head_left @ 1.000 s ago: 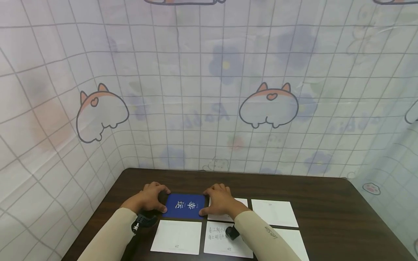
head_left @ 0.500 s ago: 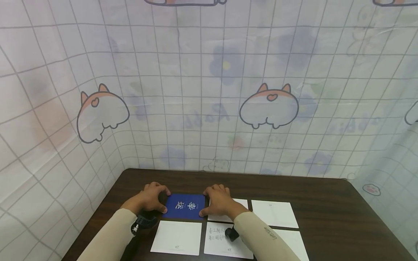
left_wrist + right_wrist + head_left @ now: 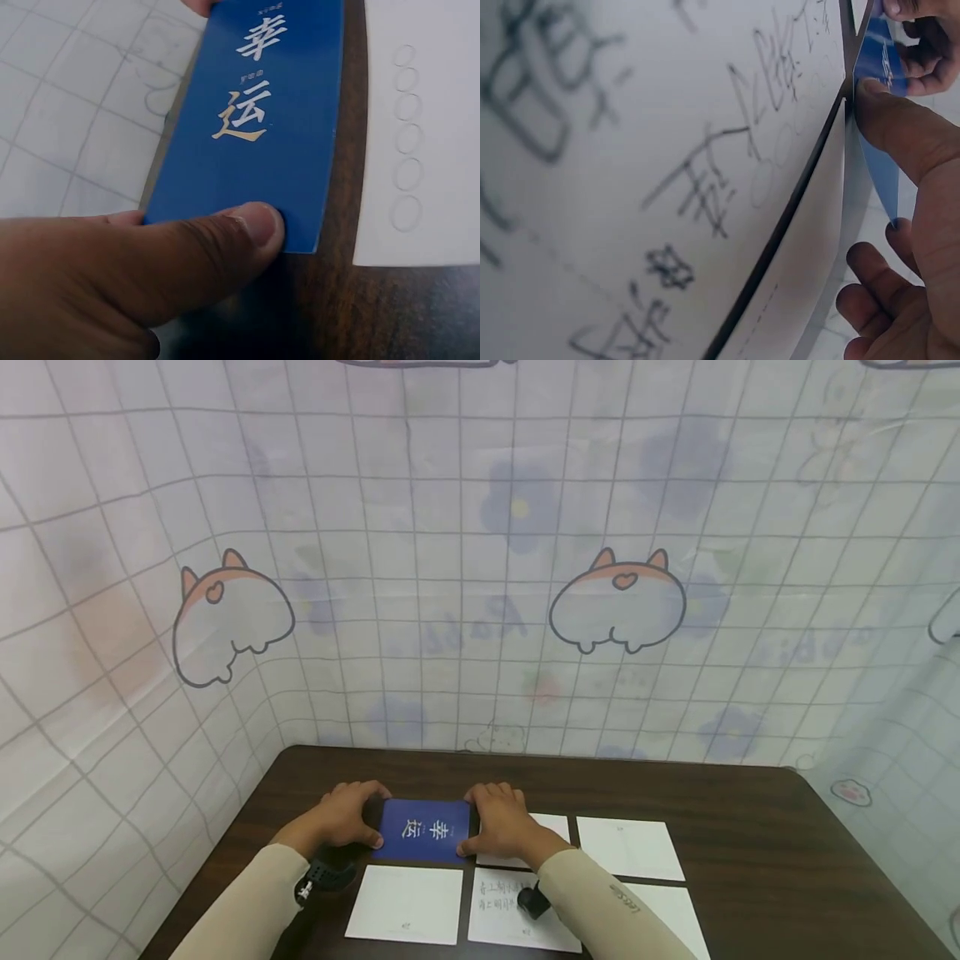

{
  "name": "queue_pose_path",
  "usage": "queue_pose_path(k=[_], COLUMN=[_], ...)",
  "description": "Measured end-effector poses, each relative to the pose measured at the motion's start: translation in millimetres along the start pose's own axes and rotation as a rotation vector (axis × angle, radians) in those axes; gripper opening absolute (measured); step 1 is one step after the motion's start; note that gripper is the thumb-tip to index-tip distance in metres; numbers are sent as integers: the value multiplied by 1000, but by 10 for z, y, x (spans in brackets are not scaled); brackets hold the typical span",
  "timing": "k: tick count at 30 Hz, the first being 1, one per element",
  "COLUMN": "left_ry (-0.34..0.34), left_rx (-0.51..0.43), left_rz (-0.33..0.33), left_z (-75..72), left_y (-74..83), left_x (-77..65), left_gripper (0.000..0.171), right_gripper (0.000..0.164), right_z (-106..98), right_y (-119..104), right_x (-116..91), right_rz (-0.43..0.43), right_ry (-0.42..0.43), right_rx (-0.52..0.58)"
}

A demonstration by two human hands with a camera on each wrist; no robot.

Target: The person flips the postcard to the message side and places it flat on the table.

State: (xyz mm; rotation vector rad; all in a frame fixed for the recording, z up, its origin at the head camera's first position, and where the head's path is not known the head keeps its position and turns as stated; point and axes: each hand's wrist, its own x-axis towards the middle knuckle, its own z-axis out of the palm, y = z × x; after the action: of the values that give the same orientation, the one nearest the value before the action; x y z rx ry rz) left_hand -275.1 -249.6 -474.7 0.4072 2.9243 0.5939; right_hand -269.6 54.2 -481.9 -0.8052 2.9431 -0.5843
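A blue card (image 3: 423, 842) with large white and gold Chinese characters is held at its two short ends. My left hand (image 3: 339, 814) pinches the left end; in the left wrist view the thumb (image 3: 259, 225) lies over the near corner of the blue card (image 3: 247, 180). At the other end, my right hand (image 3: 504, 822) holds the right edge, with the thumb (image 3: 874, 94) on the blue card (image 3: 877, 169) in the right wrist view. The card looks tilted, its far edge raised. My right hand and forearm partly cover the white cards beside it.
Several white cards lie in two rows on the dark wooden table (image 3: 750, 843). One white card (image 3: 405, 906) lies in front of the blue card; a handwritten card (image 3: 495, 931) is beside it. Another white card (image 3: 628, 850) lies at right. A gridded cloth (image 3: 450, 693) hangs behind.
The far edge of the blue card has risen slightly with both hands still gripping it. The white cards stay where they were.
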Motion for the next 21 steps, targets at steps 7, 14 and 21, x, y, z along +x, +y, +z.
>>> queue_pose_path(k=[7, 14, 21], left_ry=[-6, -17, -25], left_rx=[-131, -270, -376], left_rz=[23, 49, 58], left_z=[-11, 9, -13], left_y=[16, -65, -54], left_x=[-37, -69, -98], left_gripper=[64, 57, 58], right_gripper=[80, 71, 52], right_z=[18, 37, 32], right_y=[0, 15, 36], right_x=[1, -11, -37], right_rz=[-12, -38, 50], right_ry=[39, 65, 44], right_rx=[50, 185, 371])
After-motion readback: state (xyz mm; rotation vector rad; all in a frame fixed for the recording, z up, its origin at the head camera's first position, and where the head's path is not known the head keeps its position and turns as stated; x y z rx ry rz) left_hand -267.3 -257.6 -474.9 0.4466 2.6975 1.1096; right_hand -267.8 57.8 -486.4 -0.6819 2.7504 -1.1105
